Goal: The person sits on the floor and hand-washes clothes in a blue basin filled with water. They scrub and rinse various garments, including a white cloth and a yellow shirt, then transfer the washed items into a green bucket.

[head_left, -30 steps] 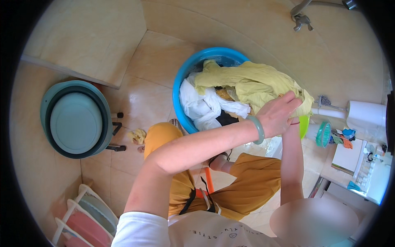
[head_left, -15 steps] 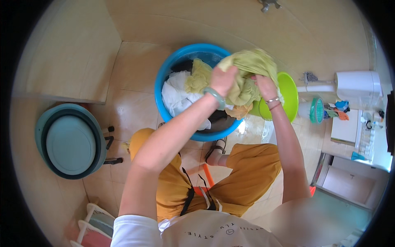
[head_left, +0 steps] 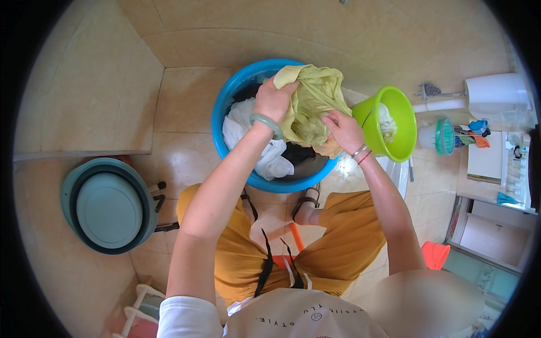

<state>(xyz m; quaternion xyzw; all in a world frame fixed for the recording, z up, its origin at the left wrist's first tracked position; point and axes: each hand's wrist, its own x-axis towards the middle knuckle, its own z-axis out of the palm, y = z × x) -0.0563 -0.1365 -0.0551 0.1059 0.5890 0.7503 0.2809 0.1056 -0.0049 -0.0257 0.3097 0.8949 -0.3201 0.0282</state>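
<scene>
A yellow-green garment [head_left: 318, 93] is bunched up over a round blue tub [head_left: 270, 188]. My left hand [head_left: 275, 101], with a pale bangle at its wrist, is closed on the garment's upper left part. Lower on its right side, my right hand [head_left: 345, 128] pinches the cloth. Inside the tub lie a white cloth [head_left: 239, 121], dark cloth [head_left: 298, 153] and a bit of orange-tan cloth [head_left: 328, 149], partly covered by the garment. Just right of the tub, a lime-green bucket [head_left: 369, 110] leans toward the right with white cloth [head_left: 386, 124] in it.
At left a grey-green basin [head_left: 109, 209] is propped on dark legs. An orange stool [head_left: 296, 236] shows between my legs. Farther right are a bin with a green liner [head_left: 445, 137] and a red bucket [head_left: 435, 255]. A white rack [head_left: 138, 301] stands at lower left.
Both hands have moved left with the yellow-green garment, which has come away from the green bucket and is now over the tub. More of the bucket and its white cloth shows.
</scene>
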